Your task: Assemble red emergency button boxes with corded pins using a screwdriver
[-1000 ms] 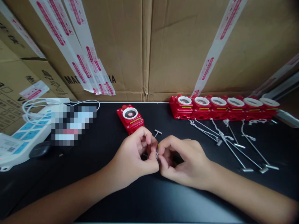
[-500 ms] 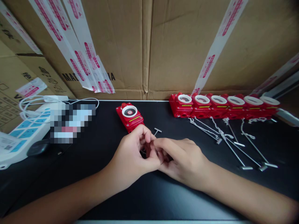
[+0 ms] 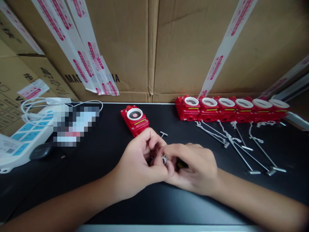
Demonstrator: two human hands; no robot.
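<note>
In the middle of the view, my left hand (image 3: 142, 161) and my right hand (image 3: 195, 164) meet, fingers curled and pinched together. A small silvery piece (image 3: 164, 159) shows between the fingertips of both; its kind cannot be made out. Something dark with a yellow patch (image 3: 181, 163) is partly visible inside my right hand. Just beyond my left fingers lies a red alarm box (image 3: 135, 120) with a white ring around its dark round face. A T-shaped metal hammer (image 3: 163, 133) pokes out behind the fingers, its lower part hidden.
Several similar red boxes (image 3: 190, 111) form a row at the back right, with metal hammers (image 3: 254, 172) on white cords before them. At left are a white power strip (image 3: 26, 135), a dark computer mouse (image 3: 41, 151) and a blurred-out item (image 3: 77, 125). Cardboard (image 3: 193, 48) walls the back.
My right hand has shifted slightly right and its fingers have turned, so the silvery piece and the yellow patch now show. The red boxes and hammers stay put.
</note>
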